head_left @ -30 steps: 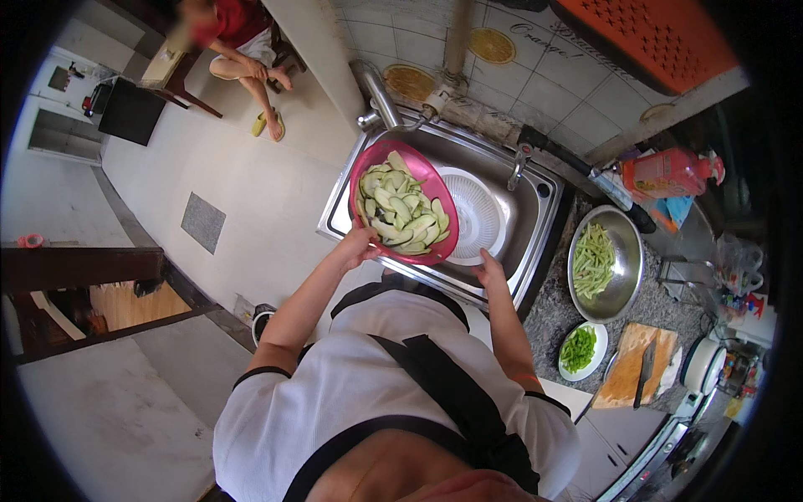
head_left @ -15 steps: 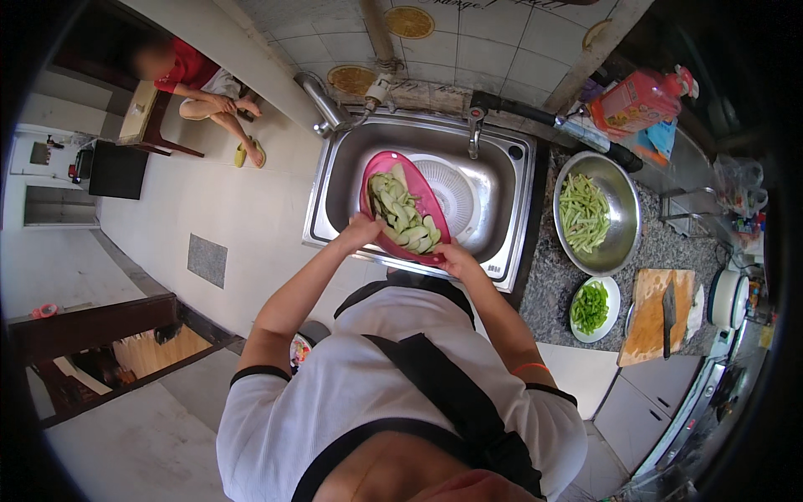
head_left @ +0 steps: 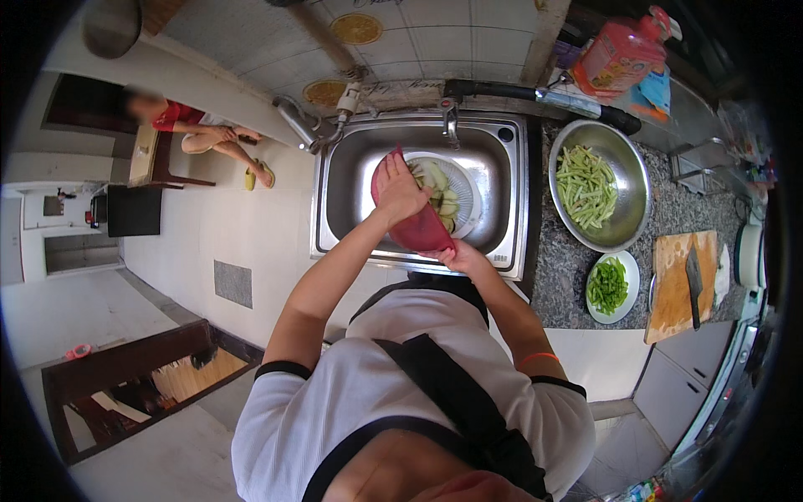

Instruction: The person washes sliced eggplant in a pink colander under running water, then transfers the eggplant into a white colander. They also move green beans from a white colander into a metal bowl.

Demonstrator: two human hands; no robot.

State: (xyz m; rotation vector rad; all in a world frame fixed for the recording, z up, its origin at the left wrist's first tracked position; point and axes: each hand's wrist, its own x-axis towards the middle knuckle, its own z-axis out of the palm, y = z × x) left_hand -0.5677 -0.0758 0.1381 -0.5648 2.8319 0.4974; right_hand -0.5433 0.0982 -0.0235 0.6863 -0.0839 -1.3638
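Observation:
A pink-red basin (head_left: 416, 232) is tipped on its side over the sink (head_left: 349, 207), its outside turned toward me. My left hand (head_left: 400, 192) lies flat against that outside, fingers stretched out. At the basin's near right end, my right hand (head_left: 457, 255) grips the rim. Pale green vegetable slices (head_left: 447, 201) with darker edges show beyond the basin, over a white strainer basket (head_left: 470, 186) standing in the sink. The basin hides part of the slices and basket.
Right of the sink, a steel bowl (head_left: 632, 184) holds green strips. Nearby are a white plate (head_left: 621, 316) of chopped green pieces and a cutting board (head_left: 667, 297) with a knife (head_left: 694, 284). A faucet (head_left: 450, 121) overhangs the sink. A seated person (head_left: 201, 134) is at far left.
The basin has tipped over away from me, and its slices now lie over the strainer basket. My left hand has moved from the rim to the basin's outside; the right still grips the rim.

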